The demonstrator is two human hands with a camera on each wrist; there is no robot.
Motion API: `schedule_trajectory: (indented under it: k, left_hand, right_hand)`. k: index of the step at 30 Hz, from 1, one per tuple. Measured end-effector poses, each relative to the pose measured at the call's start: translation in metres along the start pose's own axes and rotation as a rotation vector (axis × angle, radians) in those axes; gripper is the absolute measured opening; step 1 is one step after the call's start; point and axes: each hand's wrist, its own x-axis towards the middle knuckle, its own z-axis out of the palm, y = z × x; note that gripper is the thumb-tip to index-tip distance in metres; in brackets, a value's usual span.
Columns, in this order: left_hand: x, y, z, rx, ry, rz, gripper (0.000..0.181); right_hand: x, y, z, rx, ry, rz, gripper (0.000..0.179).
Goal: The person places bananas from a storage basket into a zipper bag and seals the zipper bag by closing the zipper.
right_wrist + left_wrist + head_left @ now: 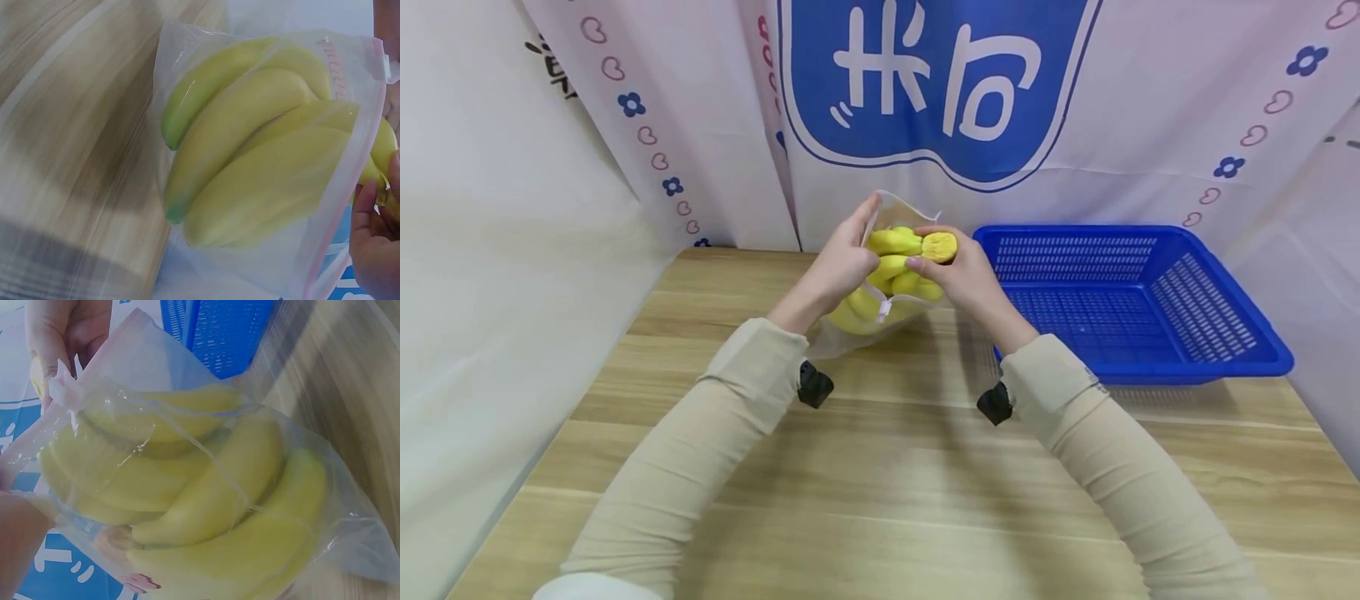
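Note:
A bunch of yellow bananas (891, 268) sits inside a translucent zip bag (850, 343), its stem end sticking out of the mouth. My left hand (844, 260) grips the bag's rim on the left side, thumb by the opening. With fingers and thumb, my right hand (966, 271) holds the stem end of the bunch at the right of the mouth. The pale zip slider (884, 309) hangs at the near edge of the opening. In the right wrist view several bananas (250, 150) show through the plastic, and my right hand (375, 247) pinches near the stem.
A blue plastic basket (1240, 367) with slotted walls stands to the right of the bag on the wooden table (865, 500). Behind the table hangs a white cloth (715, 150) with a blue printed emblem. Small black devices sit under both wrists.

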Motion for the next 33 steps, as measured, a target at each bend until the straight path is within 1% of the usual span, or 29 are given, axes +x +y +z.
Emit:
schedule_trajectory:
  k: [5, 10, 12, 18, 21, 24, 26, 29, 32, 33]
  left_hand:
    - [0.0, -0.001, 0.003, -0.006, -0.006, 0.0, 0.087]
    - [-0.003, -0.001, 0.007, 0.0, -0.039, -0.013, 0.087]
    - [-0.004, -0.001, 0.007, 0.013, -0.048, -0.016, 0.086]
    - [-0.005, -0.002, 0.009, 0.047, -0.049, -0.004, 0.084]
    - [-0.005, -0.003, 0.009, 0.086, -0.061, -0.002, 0.084]
    - [-0.004, -0.002, 0.006, 0.127, -0.078, 0.007, 0.084]
    - [-0.003, -0.002, 0.002, 0.153, -0.068, 0.01, 0.083]
    - [0.0, -0.001, -0.007, 0.166, -0.033, 0.005, 0.082]
    - [0.003, 0.0, -0.014, 0.134, -0.003, -0.007, 0.082]
    - [0.003, 0.0, -0.016, 0.119, 0.002, -0.011, 0.082]
  right_hand:
    - [0.001, -0.002, 0.004, -0.058, 0.012, -0.015, 0.047]
    - [0.003, -0.003, 0.008, -0.114, 0.005, -0.023, 0.046]
    - [0.004, -0.003, 0.01, -0.133, -0.001, -0.027, 0.046]
    - [0.006, -0.007, 0.011, -0.209, -0.001, -0.025, 0.047]
    - [0.007, -0.009, 0.012, -0.219, 0.002, -0.021, 0.047]
    - [0.009, -0.01, 0.012, -0.225, -0.006, -0.018, 0.049]
    - [0.009, -0.011, 0.012, -0.234, -0.028, -0.019, 0.053]
    - [0.009, -0.012, 0.008, -0.263, -0.109, -0.034, 0.063]
    - [0.007, -0.015, 0.001, -0.283, -0.204, -0.058, 0.067]
    - [0.007, -0.015, -0.002, -0.288, -0.217, -0.071, 0.066]
